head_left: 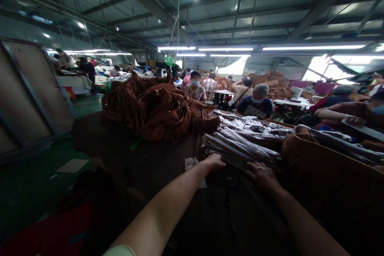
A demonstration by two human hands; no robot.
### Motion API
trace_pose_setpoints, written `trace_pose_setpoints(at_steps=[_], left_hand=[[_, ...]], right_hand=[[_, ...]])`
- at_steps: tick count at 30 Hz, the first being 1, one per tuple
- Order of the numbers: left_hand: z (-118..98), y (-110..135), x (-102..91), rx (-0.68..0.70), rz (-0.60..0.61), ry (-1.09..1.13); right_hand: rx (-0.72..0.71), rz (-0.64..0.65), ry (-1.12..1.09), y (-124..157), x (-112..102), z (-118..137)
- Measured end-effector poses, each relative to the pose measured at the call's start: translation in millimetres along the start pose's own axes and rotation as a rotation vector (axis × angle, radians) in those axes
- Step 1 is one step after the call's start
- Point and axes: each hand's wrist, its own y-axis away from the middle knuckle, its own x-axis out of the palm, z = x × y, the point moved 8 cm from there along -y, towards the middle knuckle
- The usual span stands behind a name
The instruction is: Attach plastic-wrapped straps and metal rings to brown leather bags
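We look out from the person's head, facing forward and down across a dark table [132,144] through one wide lens. The left hand [213,162] and right hand [262,177] sit close to us, their arms entering from 6 o'clock. The fringed pile [156,108] lies farther out toward 11 o'clock, while the roof [240,12] spans our frame's top edge.
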Motion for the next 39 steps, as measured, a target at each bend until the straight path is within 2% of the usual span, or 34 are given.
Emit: trace_pose_setpoints(at_steps=[3,6,10,14,16,19,22,27,32,35,39], left_hand=[[4,-11,-17.1,-0.007,-0.053,0.006],[13,-8,-21.0,-0.001,-0.040,0.008],[22,13,-11.3,0.036,0.025,0.004],[16,45,-1.9,0.065,-0.069,-0.040],[7,59,5.3,0.087,-0.127,-0.074],[-2,66,18.9,0.090,-0.131,-0.110],[-1,57,23.9,0.070,-0.101,-0.126],[-1,32,19.2,0.071,-0.046,-0.141],[-10,-5,12.4,0.062,-0.003,-0.161],[-13,-19,6.8,0.072,-0.015,-0.173],[-11,-17,7.3,0.115,-0.024,-0.187]], right_hand=[[-0.016,0.021,-0.005,-7,-1,4],[-0.061,0.029,-0.037,2,-5,16],[-0.030,0.017,-0.016,38,-9,17],[0.097,0.020,0.075,74,-2,4],[0.112,0.015,0.118,81,1,4],[0.090,0.000,0.188,78,2,11],[0.078,0.001,0.253,65,-2,11],[0.079,0.046,0.290,40,-4,-10],[0.173,0.051,0.305,21,4,-28],[0.207,0.050,0.312,23,5,-24],[0.182,-0.021,0.301,34,-7,0]])
